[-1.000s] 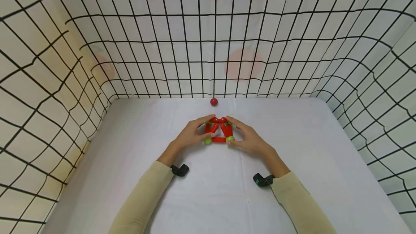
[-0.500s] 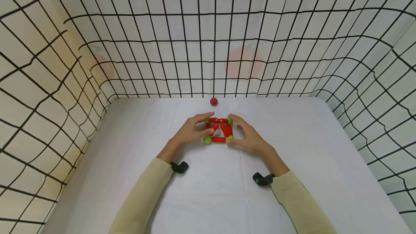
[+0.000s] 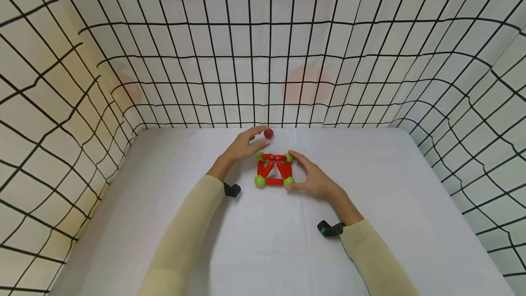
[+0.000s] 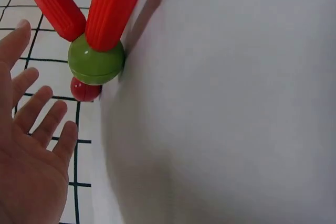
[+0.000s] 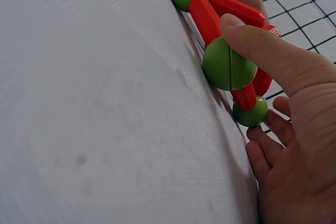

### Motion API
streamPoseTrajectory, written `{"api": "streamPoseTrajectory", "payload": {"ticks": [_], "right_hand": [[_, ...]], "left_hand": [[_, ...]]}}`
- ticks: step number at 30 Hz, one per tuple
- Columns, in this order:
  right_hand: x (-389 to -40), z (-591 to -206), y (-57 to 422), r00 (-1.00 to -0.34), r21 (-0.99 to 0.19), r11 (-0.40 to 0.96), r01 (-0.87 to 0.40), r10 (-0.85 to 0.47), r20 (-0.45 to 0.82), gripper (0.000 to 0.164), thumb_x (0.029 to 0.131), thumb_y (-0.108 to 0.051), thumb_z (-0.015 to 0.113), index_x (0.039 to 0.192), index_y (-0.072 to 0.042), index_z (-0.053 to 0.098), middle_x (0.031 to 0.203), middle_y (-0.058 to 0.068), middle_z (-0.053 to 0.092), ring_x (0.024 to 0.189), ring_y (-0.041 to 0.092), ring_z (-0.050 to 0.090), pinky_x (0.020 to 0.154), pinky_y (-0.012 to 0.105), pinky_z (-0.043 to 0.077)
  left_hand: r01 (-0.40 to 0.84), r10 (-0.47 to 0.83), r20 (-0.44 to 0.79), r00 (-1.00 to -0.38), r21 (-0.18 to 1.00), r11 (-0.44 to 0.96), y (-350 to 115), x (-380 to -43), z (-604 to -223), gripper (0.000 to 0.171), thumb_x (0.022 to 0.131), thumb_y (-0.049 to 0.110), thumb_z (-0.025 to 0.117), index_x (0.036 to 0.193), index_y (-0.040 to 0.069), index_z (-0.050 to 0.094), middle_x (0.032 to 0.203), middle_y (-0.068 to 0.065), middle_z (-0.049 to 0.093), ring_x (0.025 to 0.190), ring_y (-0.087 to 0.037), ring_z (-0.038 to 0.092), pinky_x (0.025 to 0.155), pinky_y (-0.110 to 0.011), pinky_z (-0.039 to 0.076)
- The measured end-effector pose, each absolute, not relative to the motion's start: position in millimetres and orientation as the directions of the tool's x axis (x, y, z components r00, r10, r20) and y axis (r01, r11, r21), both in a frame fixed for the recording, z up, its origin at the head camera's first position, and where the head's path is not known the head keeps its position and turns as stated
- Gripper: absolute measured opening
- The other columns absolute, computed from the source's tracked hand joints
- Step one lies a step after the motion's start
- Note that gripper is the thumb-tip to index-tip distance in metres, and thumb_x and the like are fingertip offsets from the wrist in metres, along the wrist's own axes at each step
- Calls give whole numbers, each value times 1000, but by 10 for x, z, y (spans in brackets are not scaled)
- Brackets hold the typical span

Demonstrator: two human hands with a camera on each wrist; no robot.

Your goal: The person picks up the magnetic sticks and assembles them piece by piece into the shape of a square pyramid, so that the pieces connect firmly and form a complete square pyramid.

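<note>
A flat frame of red ribbed rods (image 3: 274, 182) joined by green balls (image 3: 260, 181) lies on the white table. My right hand (image 3: 314, 177) holds the frame's right side, thumb on the near green ball (image 5: 229, 63) and fingers curled at the far one (image 5: 250, 111). Beyond the frame, close to the mesh, sits a small red ball (image 3: 268, 133). My left hand (image 3: 242, 146) is off the frame and reaches to that ball, fingertips right at its left side in the head view. In the left wrist view the left hand's fingers (image 4: 44, 121) are spread with nothing between them.
Black wire mesh (image 3: 259, 70) rises behind the table and along both sides, with pale cloth behind it. The white table cover (image 3: 263, 250) spreads in front of the frame. A small black camera sits at each wrist (image 3: 233, 190).
My left hand has let go of the frame's left side and moved forward to the red ball. The right hand stays at the frame's right side; the view has tilted slightly.
</note>
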State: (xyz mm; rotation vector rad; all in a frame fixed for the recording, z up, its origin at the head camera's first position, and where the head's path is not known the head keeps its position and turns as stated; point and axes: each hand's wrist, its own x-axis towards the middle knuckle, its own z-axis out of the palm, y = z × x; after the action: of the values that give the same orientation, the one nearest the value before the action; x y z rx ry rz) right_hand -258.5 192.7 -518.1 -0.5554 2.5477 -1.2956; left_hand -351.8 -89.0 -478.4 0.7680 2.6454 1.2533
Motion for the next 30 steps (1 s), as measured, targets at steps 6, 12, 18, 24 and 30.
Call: {"api": "streamPoseTrajectory", "payload": {"ticks": [6,12,18,24,30], "right_hand": [[-2569,-5180,1929,-906,-820,531,-214,-422,-37,108,76,-48,90,162,-34,26,169,-1,28,154,34,32,126,57,26],[-2573,-5185,1930,-903,-830,516,-214,-429,-34,108,76,-45,91,162,-34,27,169,0,28,154,34,31,126,56,26],[-2565,-5185,1922,-901,-832,513,-214,-432,-35,109,76,-45,91,163,-32,27,170,0,27,155,34,31,126,56,27],[-2575,-5183,1928,-904,-825,519,-224,-427,-24,109,76,-47,91,163,-32,27,170,-1,27,155,33,31,126,55,27],[-2575,-5180,1916,-905,-821,527,-218,-425,-32,107,76,-47,90,162,-35,26,170,-1,27,155,32,30,126,55,26]], "left_hand": [[343,466,-2,-885,674,654,-815,-3671,-4762,74,97,55,62,161,30,35,169,3,32,157,-25,29,126,-56,28],[415,534,-47,-844,574,706,-753,-3796,-4795,71,100,50,59,162,25,34,172,-2,23,159,-28,21,128,-56,21],[463,543,-9,-839,511,724,-730,-3841,-4842,55,104,27,61,156,21,46,161,-7,45,146,-30,45,123,-48,36],[411,475,54,-878,592,693,-739,-3788,-4876,38,102,17,65,139,19,64,135,-8,66,119,-26,64,106,-39,53],[402,460,95,-883,658,636,-784,-3675,-4941,40,97,20,73,136,15,65,129,-7,67,115,-24,66,102,-35,56]]}}
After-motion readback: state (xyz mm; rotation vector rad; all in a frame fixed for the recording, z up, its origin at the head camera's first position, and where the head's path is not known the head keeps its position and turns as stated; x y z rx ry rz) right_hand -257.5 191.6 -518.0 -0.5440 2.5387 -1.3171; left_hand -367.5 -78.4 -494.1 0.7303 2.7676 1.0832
